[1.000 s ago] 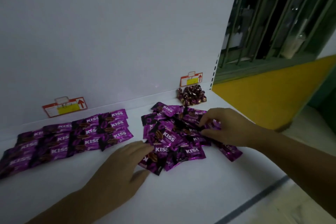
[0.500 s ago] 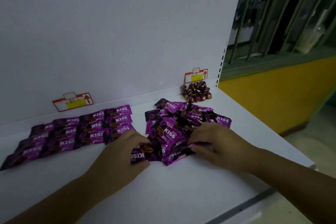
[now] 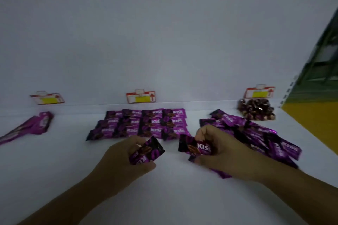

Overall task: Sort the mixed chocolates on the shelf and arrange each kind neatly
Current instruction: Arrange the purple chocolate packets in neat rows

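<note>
Both hands are holding purple foil KISS chocolate packets over the white shelf (image 3: 164, 197).

The left hand (image 3: 126, 160) is pinching one purple packet (image 3: 146, 151); the right hand (image 3: 223, 153) is gripping another packet (image 3: 195, 148), beside the loose purple pile (image 3: 265, 137).

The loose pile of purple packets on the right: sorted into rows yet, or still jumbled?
Still jumbled. The loose pile lies overlapping at mixed angles, unlike the neat rows beside it. Each hand holds one packet.
</note>
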